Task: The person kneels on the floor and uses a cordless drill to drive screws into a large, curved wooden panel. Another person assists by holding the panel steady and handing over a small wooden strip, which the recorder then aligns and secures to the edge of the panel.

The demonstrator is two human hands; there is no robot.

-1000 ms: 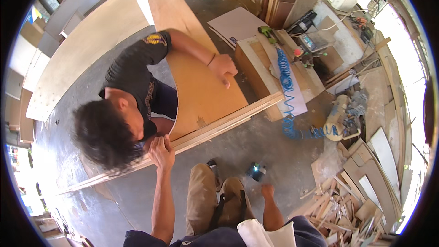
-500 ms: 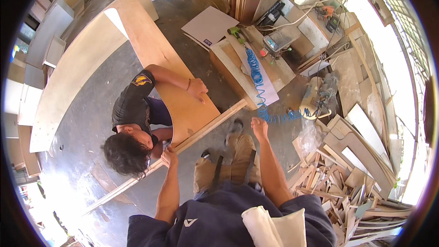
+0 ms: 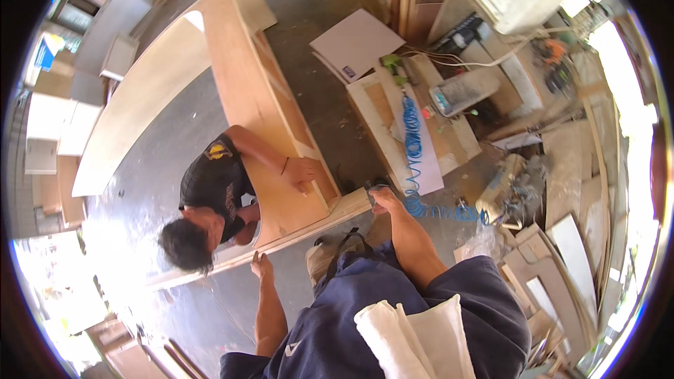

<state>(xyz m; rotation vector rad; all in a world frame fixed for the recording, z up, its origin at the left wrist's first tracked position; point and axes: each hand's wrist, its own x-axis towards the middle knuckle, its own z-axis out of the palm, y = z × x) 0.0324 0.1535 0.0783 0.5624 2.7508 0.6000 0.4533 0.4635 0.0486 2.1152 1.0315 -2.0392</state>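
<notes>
A long, narrow wooden strip (image 3: 319, 221) runs slantwise along the near end of a curved plywood frame (image 3: 246, 105). At its right end my right hand (image 3: 384, 200) has its fingers closed on the wood. My left hand (image 3: 262, 267) is at the strip's near edge further left, fingers curled against it; their exact grip is small and partly hidden. Across the strip a co-worker in a dark shirt (image 3: 210, 172) crouches inside the frame's curve. One of the co-worker's hands (image 3: 300, 172) lies on the frame's top panel; the other is hidden.
Right of the frame, a low wooden box (image 3: 365, 109) carries a green air tool (image 3: 394, 69) with a coiled blue hose (image 3: 413, 133). The hose trails toward a compressor (image 3: 500, 186). Offcut boards (image 3: 547, 274) pile up at the right. Cabinets (image 3: 116, 17) stand at the far left.
My right hand has moved left onto the strip's end, from beside it. The strip and frame appear shifted as my view turned. The frame's open side now shows more. The co-worker's hand stays on the panel.
</notes>
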